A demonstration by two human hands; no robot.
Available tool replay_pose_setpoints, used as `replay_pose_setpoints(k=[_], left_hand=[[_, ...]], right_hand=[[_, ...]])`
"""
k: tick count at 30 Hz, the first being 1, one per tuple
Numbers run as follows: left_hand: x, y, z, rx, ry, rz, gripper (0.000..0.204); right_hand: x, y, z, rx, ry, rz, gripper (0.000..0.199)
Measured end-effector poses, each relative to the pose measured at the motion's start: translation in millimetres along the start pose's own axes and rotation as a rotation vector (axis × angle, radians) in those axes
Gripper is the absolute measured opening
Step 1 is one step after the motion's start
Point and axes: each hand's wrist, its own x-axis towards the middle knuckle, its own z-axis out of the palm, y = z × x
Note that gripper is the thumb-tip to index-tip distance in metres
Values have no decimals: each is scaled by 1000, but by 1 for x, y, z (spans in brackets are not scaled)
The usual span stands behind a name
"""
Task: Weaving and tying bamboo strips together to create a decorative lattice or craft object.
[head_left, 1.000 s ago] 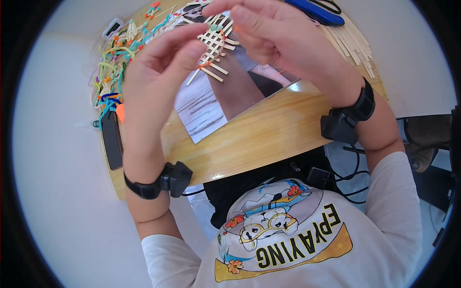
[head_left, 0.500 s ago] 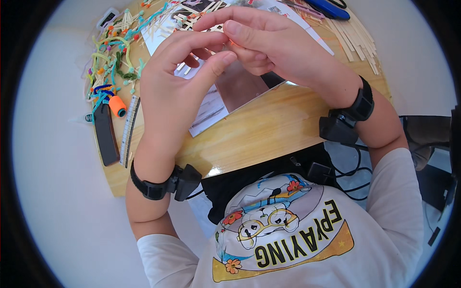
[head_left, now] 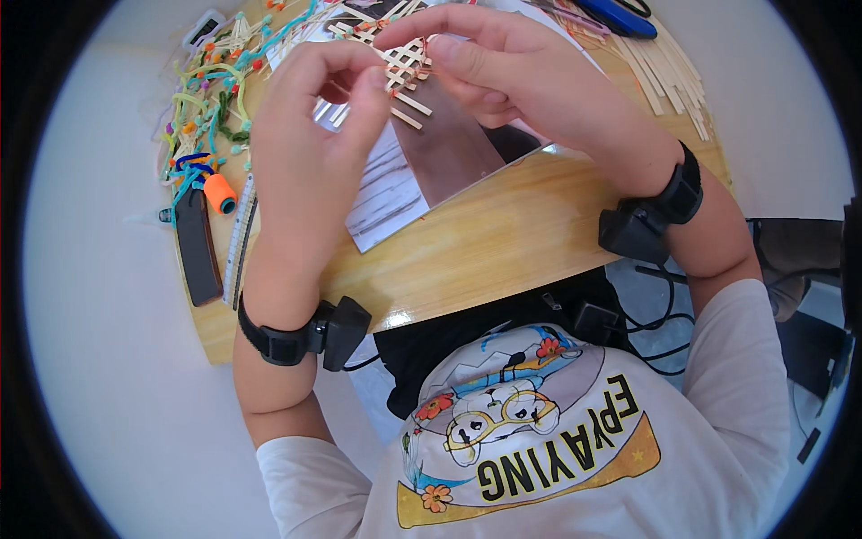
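Note:
A small lattice of woven pale wooden strips (head_left: 409,65), with orange-red thread at its edges, lies between my hands over a printed sheet (head_left: 395,202). My left hand (head_left: 319,144) is closed at its left side, thumb and fingers bent together; what they pinch is hidden. Fine orange-red thread shows by the fingertips of my right hand (head_left: 534,85), whose thumb and fingers are closed on it at the lattice's right edge. The far part of the lattice is partly covered by my right forefinger.
Pipe cleaners and beads (head_left: 215,99) crowd the left side. An orange thread spool (head_left: 220,194), a dark oblong case (head_left: 197,247) and a ruler (head_left: 238,238) lie below them. Loose wooden strips (head_left: 660,72) and a blue-handled tool (head_left: 615,16) are at the far right.
My hands have moved apart, the left one leftward and the right one slightly rightward. More of the woven lattice shows between them. The printed sheet has shifted a little to the left.

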Motion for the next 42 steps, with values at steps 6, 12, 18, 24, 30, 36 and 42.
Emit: replay_pose_setpoints(k=[6,12,18,24,30,36,42], left_hand=[[7,-9,-16,-32,112,-123,10],[19,-22,-40,-113,298,-149,17],[23,-35,-71,-262,467,-279,18],[35,-62,-113,-577,691,-448,17],[35,-69,-118,-670,721,-428,14],[32,-55,-133,-714,596,-286,11],[28,-57,-152,-831,379,-199,15]], right_hand=[[-1,-21,-32,-404,-24,191,31],[5,-52,-58,-587,-18,321,27],[-8,-58,-124,-16,76,55,22],[-26,-88,-140,6,516,-145,19],[-49,-100,-157,-11,529,-281,19],[-48,-101,-160,-283,-100,-128,32],[-22,-91,-107,-1160,741,18,32]])
